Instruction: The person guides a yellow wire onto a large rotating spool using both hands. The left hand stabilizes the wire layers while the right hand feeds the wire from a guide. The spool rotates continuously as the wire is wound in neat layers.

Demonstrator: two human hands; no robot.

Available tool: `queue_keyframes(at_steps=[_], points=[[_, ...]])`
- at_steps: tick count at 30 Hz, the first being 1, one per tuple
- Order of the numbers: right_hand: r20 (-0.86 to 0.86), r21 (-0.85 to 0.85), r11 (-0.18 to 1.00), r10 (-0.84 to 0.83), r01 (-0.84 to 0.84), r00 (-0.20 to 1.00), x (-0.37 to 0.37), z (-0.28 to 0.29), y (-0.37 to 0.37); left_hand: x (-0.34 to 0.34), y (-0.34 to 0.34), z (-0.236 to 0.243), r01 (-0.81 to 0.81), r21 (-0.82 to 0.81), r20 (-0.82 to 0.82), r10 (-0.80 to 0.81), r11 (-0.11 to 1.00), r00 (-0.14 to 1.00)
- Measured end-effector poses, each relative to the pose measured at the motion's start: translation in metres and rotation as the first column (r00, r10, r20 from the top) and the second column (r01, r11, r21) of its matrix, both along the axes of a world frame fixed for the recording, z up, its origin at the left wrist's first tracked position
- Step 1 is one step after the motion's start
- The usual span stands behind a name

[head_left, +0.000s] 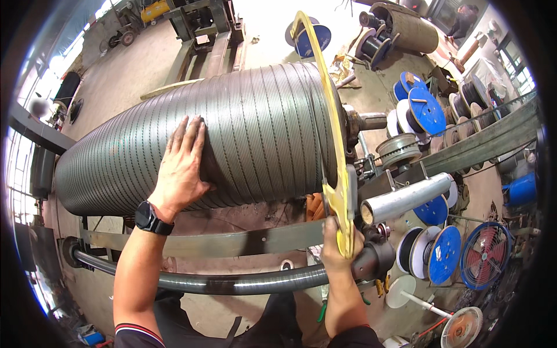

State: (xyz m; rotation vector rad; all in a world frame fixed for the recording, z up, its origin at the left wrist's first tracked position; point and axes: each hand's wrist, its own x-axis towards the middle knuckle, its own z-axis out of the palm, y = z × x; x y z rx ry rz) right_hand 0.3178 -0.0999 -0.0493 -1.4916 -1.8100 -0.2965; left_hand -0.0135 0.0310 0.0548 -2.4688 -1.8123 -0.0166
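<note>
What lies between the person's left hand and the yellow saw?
In the head view, only the ridged grey surface of the drum stretches between the left hand and saw.

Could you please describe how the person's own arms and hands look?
The ungloved left hand has a black, round-faced watch at its wrist; the dark left sleeve carries red and white edging. The right hand is ungloved, the right sleeve dark.
</note>
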Motion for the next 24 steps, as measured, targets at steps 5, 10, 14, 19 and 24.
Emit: queue_keyframes(at_steps=[5, 10, 14, 19, 24], points=[[-0.438, -0.146, 0.989, -0.073, 0.009, 0.896, -0.002, -0.007, -0.056, 0.009, 0.000, 0.000, -0.045, -0.017, 0.040, 0.045, 0.999, 0.998], [-0.200, -0.068, 0.997, -0.032, 0.019, 0.979, -0.001, -0.007, 0.013, 0.018, 0.008, 0.004, -0.055, -0.006, -0.012, 0.055, 0.998, 0.998], [-0.295, -0.183, 0.983, -0.034, -0.022, 0.955, 0.011, -0.019, -0.037, 0.015, 0.011, 0.008, -0.040, -0.009, -0.047, 0.039, 0.999, 0.998], [-0.197, -0.072, 0.997, -0.018, 0.004, 0.980, -0.001, -0.013, -0.009, 0.013, 0.012, 0.005, -0.007, -0.017, -0.028, 0.007, 1.000, 1.000], [-0.165, -0.185, 0.982, 0.017, -0.048, 0.986, 0.007, -0.015, -0.017, 0.011, 0.009, 0.003, -0.023, 0.007, -0.034, 0.024, 1.000, 0.999]])
